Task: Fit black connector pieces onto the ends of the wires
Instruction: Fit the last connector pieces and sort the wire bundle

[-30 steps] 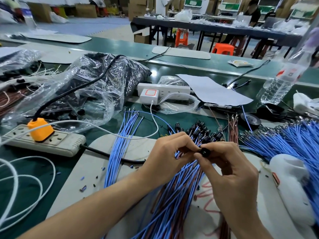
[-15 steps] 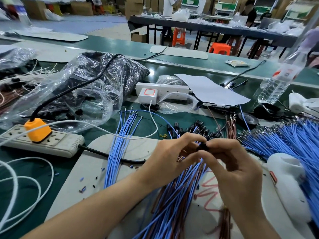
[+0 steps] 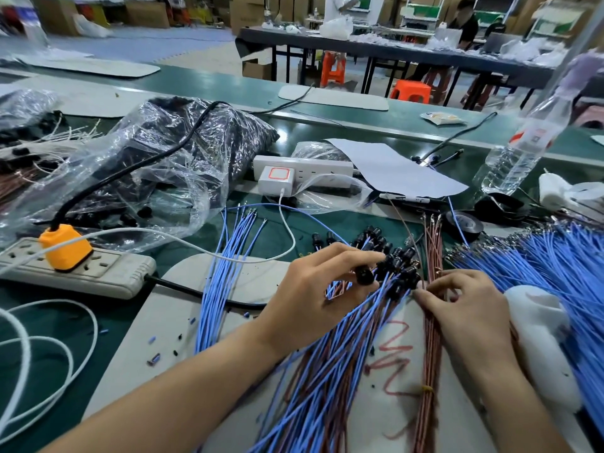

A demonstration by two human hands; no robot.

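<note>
My left hand [image 3: 322, 284] pinches a black connector [image 3: 364, 275] fitted on a blue and brown wire pair, at the edge of a cluster of finished black connectors [image 3: 394, 258]. Their blue and brown wires [image 3: 330, 364] fan toward me over a grey mat [image 3: 183, 305]. My right hand [image 3: 464, 305] rests fingers-down on a bundle of bare brown wires [image 3: 431, 348], pinching at them near their far ends. A loose bunch of blue wires [image 3: 222, 282] lies left of my hands. A big heap of blue wires [image 3: 555, 266] fills the right side.
A beige power strip with an orange plug [image 3: 65, 246] sits at left, a white power strip [image 3: 304, 168] behind. A clear bag of black parts [image 3: 157, 165], a paper sheet [image 3: 395, 171], a water bottle [image 3: 519, 152], tape rolls [image 3: 464, 223] and white foam [image 3: 542, 341] surround the mat.
My hands have parted. The left hand kept the fitted connector and moved it toward the finished cluster; the right hand let go and dropped onto the brown wire bundle.
</note>
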